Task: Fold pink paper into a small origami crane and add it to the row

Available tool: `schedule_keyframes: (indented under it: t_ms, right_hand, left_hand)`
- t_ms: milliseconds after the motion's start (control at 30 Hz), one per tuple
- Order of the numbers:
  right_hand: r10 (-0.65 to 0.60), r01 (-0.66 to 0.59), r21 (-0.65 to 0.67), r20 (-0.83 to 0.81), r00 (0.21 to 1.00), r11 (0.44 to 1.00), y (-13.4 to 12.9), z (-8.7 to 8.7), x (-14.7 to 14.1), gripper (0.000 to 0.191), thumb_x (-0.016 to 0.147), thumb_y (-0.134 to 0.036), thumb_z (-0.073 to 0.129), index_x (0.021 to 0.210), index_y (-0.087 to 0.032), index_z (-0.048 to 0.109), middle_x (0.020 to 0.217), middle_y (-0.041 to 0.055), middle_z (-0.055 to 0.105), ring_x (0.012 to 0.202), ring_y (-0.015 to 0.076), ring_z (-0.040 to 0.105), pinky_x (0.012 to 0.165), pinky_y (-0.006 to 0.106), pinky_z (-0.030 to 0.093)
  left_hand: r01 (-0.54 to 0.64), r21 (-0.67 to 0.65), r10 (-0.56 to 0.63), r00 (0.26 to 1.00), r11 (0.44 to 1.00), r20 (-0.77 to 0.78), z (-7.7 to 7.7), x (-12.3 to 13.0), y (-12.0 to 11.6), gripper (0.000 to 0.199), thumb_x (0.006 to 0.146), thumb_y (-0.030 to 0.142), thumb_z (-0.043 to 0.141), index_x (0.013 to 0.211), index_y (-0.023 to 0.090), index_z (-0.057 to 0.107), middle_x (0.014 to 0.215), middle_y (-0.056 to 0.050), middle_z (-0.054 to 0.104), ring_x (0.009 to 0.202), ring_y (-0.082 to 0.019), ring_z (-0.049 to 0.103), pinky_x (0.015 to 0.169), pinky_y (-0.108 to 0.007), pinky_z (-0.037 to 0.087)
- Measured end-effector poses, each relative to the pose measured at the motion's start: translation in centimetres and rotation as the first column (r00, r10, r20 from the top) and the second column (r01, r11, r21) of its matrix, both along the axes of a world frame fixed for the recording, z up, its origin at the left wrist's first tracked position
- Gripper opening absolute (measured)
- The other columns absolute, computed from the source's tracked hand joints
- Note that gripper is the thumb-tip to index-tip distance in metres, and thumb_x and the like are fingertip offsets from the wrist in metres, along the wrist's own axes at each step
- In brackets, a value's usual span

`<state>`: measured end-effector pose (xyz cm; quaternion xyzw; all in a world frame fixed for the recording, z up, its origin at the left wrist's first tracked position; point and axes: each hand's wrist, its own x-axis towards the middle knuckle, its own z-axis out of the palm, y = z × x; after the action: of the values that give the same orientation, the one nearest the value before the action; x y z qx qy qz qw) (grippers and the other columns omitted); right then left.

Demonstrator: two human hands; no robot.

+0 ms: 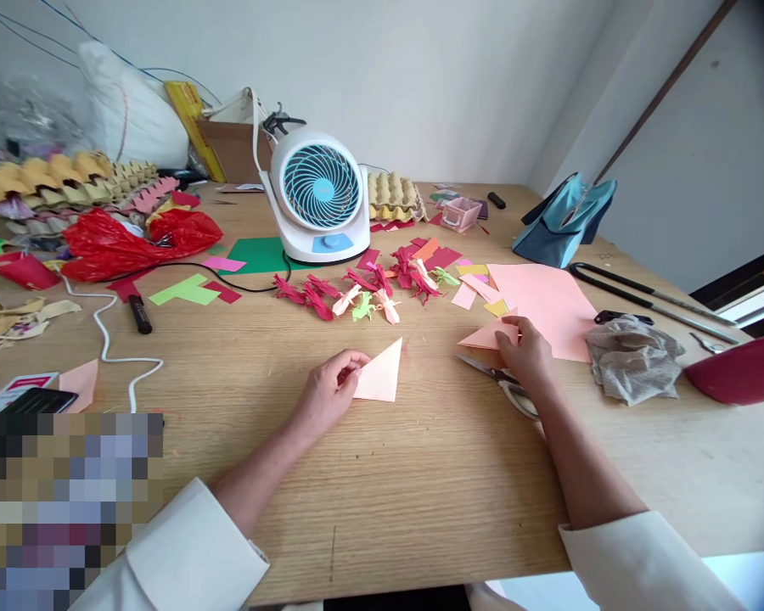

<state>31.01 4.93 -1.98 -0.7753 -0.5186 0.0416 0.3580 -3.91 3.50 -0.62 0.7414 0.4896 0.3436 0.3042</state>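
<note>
Between the fingers and thumb of my left hand point(337, 382) is a pale pink folded paper point(380, 373), its pointed corner up and to the right. My right hand point(527, 352) grips the right end of another folded pink triangle point(484, 335), which lies near the table surface. Just below that hand, partly under the wrist, are scissors point(500, 373) with light handles. A large pink sheet point(557, 305) spreads behind my right hand. Small folded paper figures in red, pink and green point(362, 304) lie in a row beyond my hands.
A white fan point(322, 195) stands at the back centre, its black cord running left. Red plastic bag point(133, 246) and egg trays point(44, 182) are at left. A blue bag point(566, 221), grey cloth point(633, 356) and dark red object point(744, 369) sit at right.
</note>
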Motion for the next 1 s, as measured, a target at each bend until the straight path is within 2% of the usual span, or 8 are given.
schedule_keyframes:
  t_ms: [100, 300, 500, 667, 767, 867, 933, 1000]
  right_hand:
    - [-0.015, 0.013, 0.027, 0.046, 0.999, 1.0, 0.1, -0.4, 0.2, 0.037, 0.077, -0.035, 0.054, 0.108, -0.018, 0.066, 0.101, 0.0133, 0.067, 0.088, 0.0274, 0.06, 0.082, 0.041, 0.047]
    - [0.04, -0.04, -0.003, 0.011, 0.999, 0.999, 0.0, -0.3, -0.3, 0.036, 0.08, -0.037, 0.052, 0.106, -0.017, 0.067, 0.101, 0.0128, 0.068, 0.084, 0.0253, 0.062, 0.083, 0.041, 0.048]
    - [0.064, -0.064, -0.039, -0.002, 0.998, 0.997, 0.0, -0.4, -0.8, 0.04, 0.083, -0.04, 0.052, 0.112, -0.018, 0.067, 0.102, 0.0126, 0.069, 0.089, 0.0265, 0.064, 0.085, 0.042, 0.049]
    - [0.064, -0.067, 0.032, 0.107, 0.992, 0.997, 0.3, -1.4, -0.6, 0.042, 0.081, -0.043, 0.057, 0.114, -0.018, 0.065, 0.121, 0.0165, 0.062, 0.111, 0.0315, 0.059, 0.093, 0.047, 0.046]
    - [0.079, -0.091, 0.095, 0.128, 0.989, 0.991, 0.1, -1.1, -0.9, 0.037, 0.082, -0.04, 0.058, 0.111, -0.018, 0.065, 0.123, 0.0166, 0.059, 0.116, 0.0323, 0.056, 0.095, 0.049, 0.045]
    - [0.163, -0.193, 0.224, 0.148, 0.976, 0.955, -0.4, 0.0, -2.1, 0.028, 0.086, -0.035, 0.055, 0.106, -0.019, 0.065, 0.121, 0.0157, 0.06, 0.113, 0.0304, 0.057, 0.096, 0.047, 0.046]
    - [0.284, -0.314, 0.286, 0.142, 0.948, 0.905, -1.0, 0.8, -3.5, 0.024, 0.088, -0.029, 0.052, 0.107, -0.019, 0.063, 0.115, 0.0137, 0.062, 0.109, 0.0275, 0.059, 0.094, 0.044, 0.048]
    - [0.407, -0.419, 0.292, 0.105, 0.907, 0.86, -1.6, 1.4, -5.4, 0.023, 0.089, -0.027, 0.053, 0.109, -0.02, 0.061, 0.111, 0.0119, 0.062, 0.101, 0.0252, 0.061, 0.091, 0.042, 0.05]
  left_hand:
    - [-0.006, 0.001, 0.006, 1.0, 1.0, 0.0, 0.0, 0.0, 0.0, 0.023, 0.083, 0.014, 0.047, 0.095, 0.019, 0.066, 0.083, -0.001, 0.07, 0.069, -0.012, 0.06, 0.064, -0.02, 0.044]
    - [-0.011, -0.004, 0.011, 1.0, 1.0, 0.012, 0.0, 0.0, 0.0, 0.025, 0.082, 0.014, 0.046, 0.096, 0.019, 0.066, 0.085, -0.002, 0.071, 0.071, -0.013, 0.061, 0.067, -0.021, 0.045]
    - [-0.013, -0.022, 0.013, 1.0, 1.0, 0.023, 0.2, 0.0, -0.1, 0.024, 0.082, 0.016, 0.047, 0.095, 0.019, 0.067, 0.085, -0.002, 0.071, 0.073, -0.015, 0.061, 0.07, -0.023, 0.047]
    - [-0.007, -0.02, 0.008, 1.0, 1.0, 0.023, -0.1, 0.0, 0.0, 0.023, 0.083, 0.017, 0.047, 0.095, 0.019, 0.067, 0.084, -0.002, 0.071, 0.073, -0.015, 0.062, 0.07, -0.023, 0.047]
    - [-0.005, -0.013, 0.005, 1.0, 1.0, 0.028, -0.1, 0.0, 0.0, 0.023, 0.083, 0.016, 0.047, 0.095, 0.019, 0.067, 0.085, -0.002, 0.071, 0.073, -0.014, 0.062, 0.068, -0.022, 0.047]
    - [-0.004, -0.01, 0.005, 0.999, 1.0, 0.042, 0.0, 0.0, -0.1, 0.021, 0.083, 0.018, 0.048, 0.094, 0.019, 0.067, 0.084, -0.002, 0.071, 0.072, -0.014, 0.062, 0.067, -0.021, 0.046]
    - [0.005, -0.006, -0.005, 0.999, 1.0, 0.054, 0.0, 0.1, -0.2, 0.021, 0.084, 0.018, 0.049, 0.094, 0.019, 0.067, 0.084, -0.002, 0.07, 0.072, -0.014, 0.061, 0.065, -0.021, 0.044]
    - [0.022, -0.006, -0.022, 0.998, 1.0, 0.067, 0.1, 0.1, -0.3, 0.021, 0.084, 0.018, 0.049, 0.094, 0.019, 0.067, 0.082, -0.001, 0.069, 0.071, -0.013, 0.06, 0.064, -0.021, 0.043]
